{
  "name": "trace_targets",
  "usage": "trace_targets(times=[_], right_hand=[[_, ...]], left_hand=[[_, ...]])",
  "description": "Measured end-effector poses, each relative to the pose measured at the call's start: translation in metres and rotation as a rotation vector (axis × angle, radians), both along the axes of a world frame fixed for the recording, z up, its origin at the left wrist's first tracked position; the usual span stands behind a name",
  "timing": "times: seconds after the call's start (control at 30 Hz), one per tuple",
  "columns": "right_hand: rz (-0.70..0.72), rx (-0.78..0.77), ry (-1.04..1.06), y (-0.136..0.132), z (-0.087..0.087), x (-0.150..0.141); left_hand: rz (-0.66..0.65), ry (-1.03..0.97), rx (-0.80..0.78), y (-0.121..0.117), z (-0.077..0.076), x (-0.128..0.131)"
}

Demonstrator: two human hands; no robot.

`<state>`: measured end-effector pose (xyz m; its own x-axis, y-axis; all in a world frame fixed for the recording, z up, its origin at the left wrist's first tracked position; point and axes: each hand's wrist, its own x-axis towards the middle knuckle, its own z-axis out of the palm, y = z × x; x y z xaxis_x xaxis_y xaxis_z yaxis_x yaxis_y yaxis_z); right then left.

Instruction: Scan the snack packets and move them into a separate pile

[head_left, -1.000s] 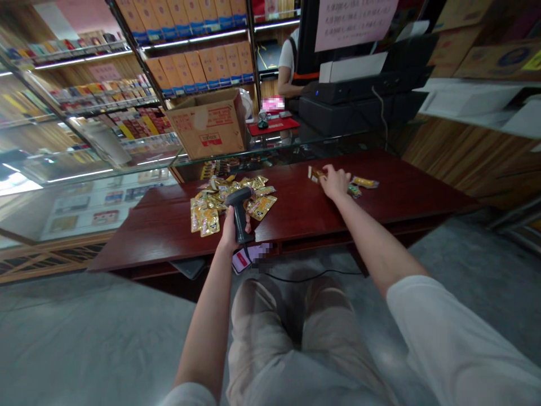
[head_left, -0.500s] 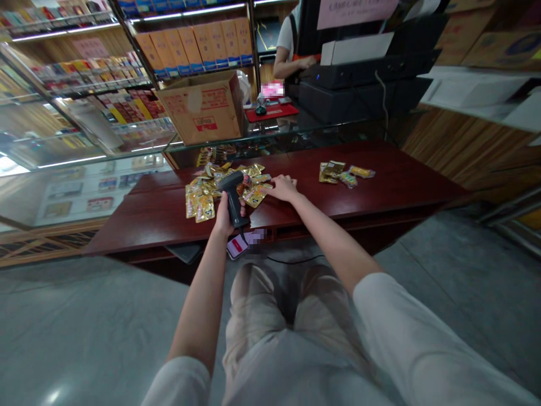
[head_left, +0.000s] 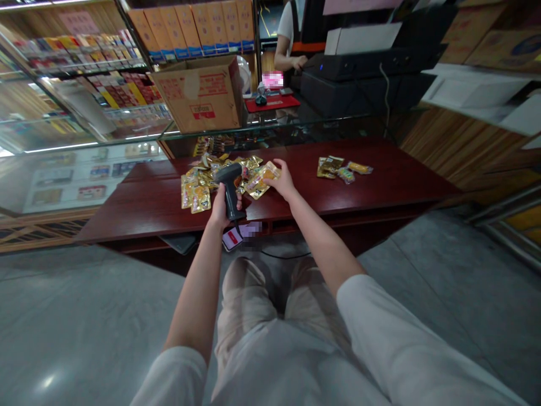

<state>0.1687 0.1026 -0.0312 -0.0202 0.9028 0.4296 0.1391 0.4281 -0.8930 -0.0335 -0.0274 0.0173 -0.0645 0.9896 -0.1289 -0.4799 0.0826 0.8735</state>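
My left hand [head_left: 220, 210] is wrapped round the handle of a dark barcode scanner [head_left: 231, 194], its head pointing over the packets. Between the thumb and fingers of my right hand [head_left: 283, 180] is a gold snack packet [head_left: 270, 171], lifted at the right side of the pile. Another gold packet lies just below it. The pile of shiny gold packets [head_left: 196, 192] spreads over the left part of the dark red wooden table [head_left: 296, 208]. Farther right, a small group of packets [head_left: 331, 165] lies apart, gold ones beside a yellow one and a greenish one.
A cardboard box [head_left: 198, 98] stands on the glass counter behind the table. A phone [head_left: 232, 238] sits low at the table's front edge, near a black cable [head_left: 283, 257]. Behind the counter, a person's hand [head_left: 299, 63] is by the dark register equipment [head_left: 338, 90].
My right hand has taken hold of a gold packet and raised it off the pile, tilting it toward the scanner. My left hand still grips the scanner. The view has shifted slightly.
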Motion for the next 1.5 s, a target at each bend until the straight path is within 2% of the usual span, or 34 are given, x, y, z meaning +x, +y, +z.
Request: trace_targets(times=[0.1,0.2,0.27,0.4,0.5,0.7,0.9,1.1,1.33,1.5], right_hand=[[-0.039,-0.008,0.099,-0.003,0.006,0.003],[-0.079,0.044,0.077,-0.007,0.010,0.005],[-0.027,0.036,0.019,-0.010,0.010,0.003],[0.176,-0.064,-0.068,-0.014,0.007,-0.003],[0.191,-0.037,-0.080,-0.018,0.008,-0.004],[0.172,0.116,-0.178,-0.029,0.015,-0.003],[0.253,-0.046,-0.058,-0.030,0.013,-0.005],[0.206,-0.046,0.028,-0.030,0.009,-0.007],[0.143,-0.007,-0.163,-0.029,0.008,-0.006],[0.176,0.017,-0.158,-0.032,0.008,-0.006]], left_hand=[[-0.010,0.005,0.000,-0.002,0.001,0.000],[-0.010,0.014,-0.002,-0.003,0.001,0.000],[-0.009,0.023,-0.001,-0.003,0.000,0.000],[-0.004,0.022,0.014,-0.004,-0.001,0.000],[-0.003,0.021,0.032,-0.004,-0.002,-0.001],[-0.008,0.055,0.005,-0.006,-0.002,0.000],[-0.060,0.088,0.018,-0.006,-0.002,-0.001],[-0.178,0.145,0.031,-0.003,-0.004,-0.002],[-0.241,0.180,0.097,-0.004,-0.006,-0.003],[-0.251,0.184,0.095,-0.006,-0.006,-0.001]])
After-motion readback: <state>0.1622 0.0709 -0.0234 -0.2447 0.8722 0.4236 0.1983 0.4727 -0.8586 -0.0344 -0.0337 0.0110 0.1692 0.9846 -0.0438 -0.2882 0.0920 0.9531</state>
